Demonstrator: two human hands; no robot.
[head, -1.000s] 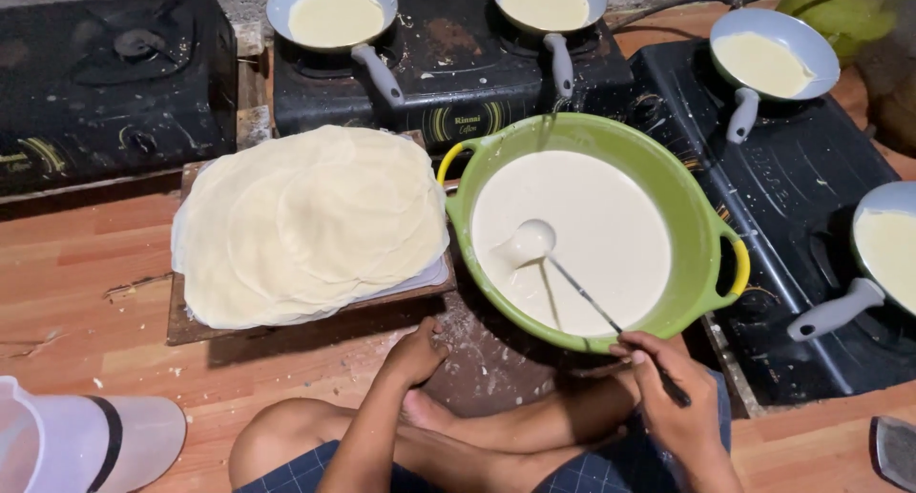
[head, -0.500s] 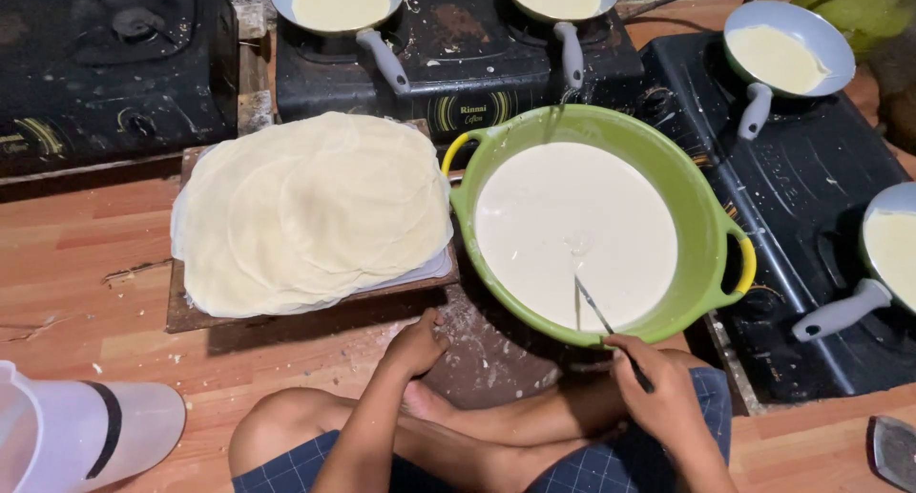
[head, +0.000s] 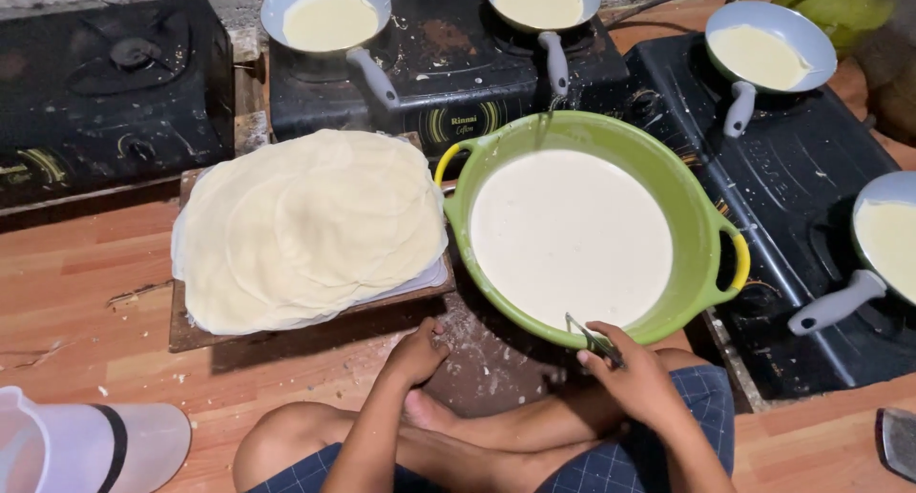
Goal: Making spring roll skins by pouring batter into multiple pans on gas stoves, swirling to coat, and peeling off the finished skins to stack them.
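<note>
Right hand grips the ladle handle, bowl sunk in the green basin of batter; left hand rests closed, empty; lifting out calls for a level scoop

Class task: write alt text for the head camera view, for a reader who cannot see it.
A seated person's right hand holds a ladle handle at the rim of a green basin of pale batter, while the left hand rests on the floor. Beside it lies a stack of thin crepes; four small pans of batter sit on black stoves.
</note>
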